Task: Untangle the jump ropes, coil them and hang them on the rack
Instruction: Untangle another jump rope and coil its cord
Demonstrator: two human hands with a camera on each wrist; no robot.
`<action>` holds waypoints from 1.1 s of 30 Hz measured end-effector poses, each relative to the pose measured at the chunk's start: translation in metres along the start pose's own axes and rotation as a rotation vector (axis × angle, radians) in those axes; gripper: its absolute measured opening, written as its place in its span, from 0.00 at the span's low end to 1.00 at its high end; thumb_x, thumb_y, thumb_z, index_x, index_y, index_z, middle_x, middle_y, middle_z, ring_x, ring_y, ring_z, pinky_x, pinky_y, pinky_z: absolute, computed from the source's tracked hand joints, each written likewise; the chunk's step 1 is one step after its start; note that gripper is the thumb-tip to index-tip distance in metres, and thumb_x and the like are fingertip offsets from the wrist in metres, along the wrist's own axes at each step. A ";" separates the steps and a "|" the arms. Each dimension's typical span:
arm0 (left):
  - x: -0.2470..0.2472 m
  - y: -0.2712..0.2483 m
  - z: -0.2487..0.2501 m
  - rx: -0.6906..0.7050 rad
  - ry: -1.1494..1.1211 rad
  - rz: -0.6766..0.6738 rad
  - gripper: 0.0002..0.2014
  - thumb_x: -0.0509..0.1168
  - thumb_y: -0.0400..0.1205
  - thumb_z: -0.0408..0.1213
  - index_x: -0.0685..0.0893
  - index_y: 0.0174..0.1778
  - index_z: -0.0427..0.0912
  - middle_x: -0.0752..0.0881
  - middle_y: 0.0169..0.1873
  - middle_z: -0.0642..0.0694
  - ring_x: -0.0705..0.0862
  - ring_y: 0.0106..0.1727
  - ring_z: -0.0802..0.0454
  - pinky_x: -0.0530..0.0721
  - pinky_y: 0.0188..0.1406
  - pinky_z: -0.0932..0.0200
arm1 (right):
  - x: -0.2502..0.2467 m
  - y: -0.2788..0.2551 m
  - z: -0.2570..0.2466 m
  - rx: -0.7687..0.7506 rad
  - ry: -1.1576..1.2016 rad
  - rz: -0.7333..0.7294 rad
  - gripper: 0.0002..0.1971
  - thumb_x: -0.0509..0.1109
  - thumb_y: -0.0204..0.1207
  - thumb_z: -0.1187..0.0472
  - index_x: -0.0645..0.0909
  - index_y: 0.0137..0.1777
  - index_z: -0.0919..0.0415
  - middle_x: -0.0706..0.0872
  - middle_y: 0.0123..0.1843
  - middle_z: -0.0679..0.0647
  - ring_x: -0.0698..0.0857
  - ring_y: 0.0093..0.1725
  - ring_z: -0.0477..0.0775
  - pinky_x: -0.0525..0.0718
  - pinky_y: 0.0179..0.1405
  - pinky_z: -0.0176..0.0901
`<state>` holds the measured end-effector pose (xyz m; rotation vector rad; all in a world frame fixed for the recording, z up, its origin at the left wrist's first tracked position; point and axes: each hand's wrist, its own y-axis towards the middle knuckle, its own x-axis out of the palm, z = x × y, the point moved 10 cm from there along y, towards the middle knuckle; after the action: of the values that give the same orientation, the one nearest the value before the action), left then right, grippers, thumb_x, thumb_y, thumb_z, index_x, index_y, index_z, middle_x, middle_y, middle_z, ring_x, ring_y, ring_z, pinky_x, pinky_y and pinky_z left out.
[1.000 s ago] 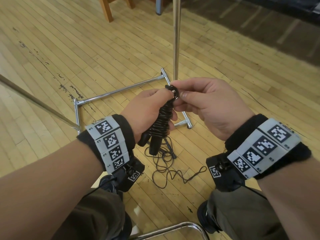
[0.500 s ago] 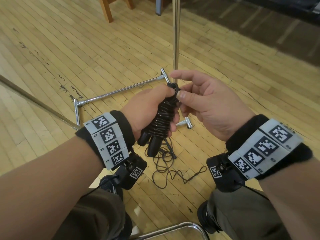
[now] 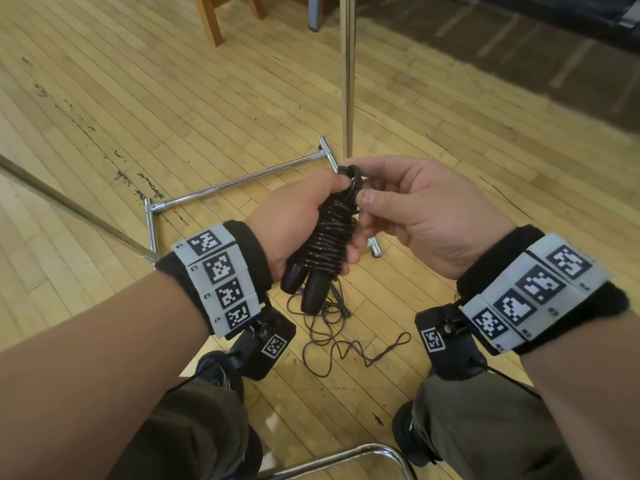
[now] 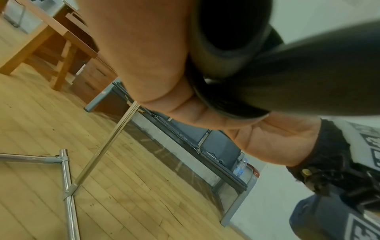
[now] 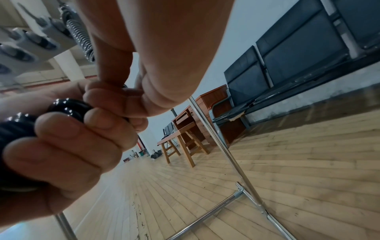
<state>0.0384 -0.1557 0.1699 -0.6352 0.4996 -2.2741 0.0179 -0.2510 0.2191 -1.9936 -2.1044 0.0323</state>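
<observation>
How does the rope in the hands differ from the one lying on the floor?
The held jump rope is wound into a tight bundle around its two handles; the floor rope sprawls in loose, tangled loops. The held one is gripped by the left hand, its top pinched by the right hand; the floor rope lies untouched. Both are dark.

The right hand (image 3: 420, 216), whose forefinger stuck out straight above the bundle half a second ago, now curls its fingers back over the small top loop of the black jump rope wound around its two handles (image 3: 334, 230), thumb tip beside it.
</observation>
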 end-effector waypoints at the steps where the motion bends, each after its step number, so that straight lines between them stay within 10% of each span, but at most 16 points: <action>1: 0.000 0.000 -0.001 -0.001 0.008 -0.001 0.24 0.52 0.91 0.51 0.83 0.43 0.36 0.85 0.35 0.37 0.86 0.29 0.44 0.86 0.29 0.54 | 0.000 0.000 0.000 -0.001 -0.023 0.007 0.19 0.64 0.84 0.79 0.83 0.70 0.65 0.81 0.41 0.61 0.83 0.35 0.51 0.87 0.36 0.41; 7: -0.007 0.001 -0.001 0.006 0.030 0.013 0.25 0.61 0.86 0.53 0.79 0.61 0.32 0.86 0.39 0.35 0.87 0.33 0.41 0.88 0.34 0.50 | -0.004 -0.001 0.001 0.034 -0.097 0.061 0.22 0.65 0.85 0.76 0.76 0.78 0.64 0.82 0.42 0.59 0.82 0.31 0.48 0.83 0.31 0.39; 21: -0.022 -0.008 0.016 0.214 0.646 0.093 0.10 0.76 0.82 0.45 0.83 0.53 0.50 0.94 0.41 0.42 0.95 0.40 0.41 0.94 0.40 0.45 | -0.009 -0.015 0.009 0.157 -0.234 -0.012 0.18 0.61 0.87 0.76 0.76 0.73 0.61 0.80 0.33 0.52 0.78 0.27 0.49 0.79 0.24 0.36; 26: -0.021 -0.012 0.014 0.242 0.941 0.081 0.07 0.74 0.84 0.49 0.81 0.51 0.63 0.94 0.40 0.54 0.93 0.41 0.56 0.92 0.48 0.50 | -0.008 -0.022 0.012 0.165 -0.307 -0.022 0.16 0.62 0.86 0.76 0.78 0.69 0.60 0.80 0.39 0.59 0.78 0.31 0.53 0.83 0.30 0.44; 33: -0.012 -0.011 0.012 0.227 0.585 0.066 0.11 0.73 0.78 0.44 0.86 0.55 0.48 0.94 0.44 0.42 0.95 0.48 0.42 0.94 0.51 0.40 | -0.007 -0.022 0.034 0.213 0.106 0.171 0.13 0.61 0.89 0.72 0.80 0.69 0.62 0.86 0.43 0.61 0.82 0.29 0.50 0.83 0.27 0.43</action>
<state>0.0464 -0.1417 0.1819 0.1710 0.5108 -2.3906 -0.0094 -0.2548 0.1886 -1.9937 -1.7816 0.1691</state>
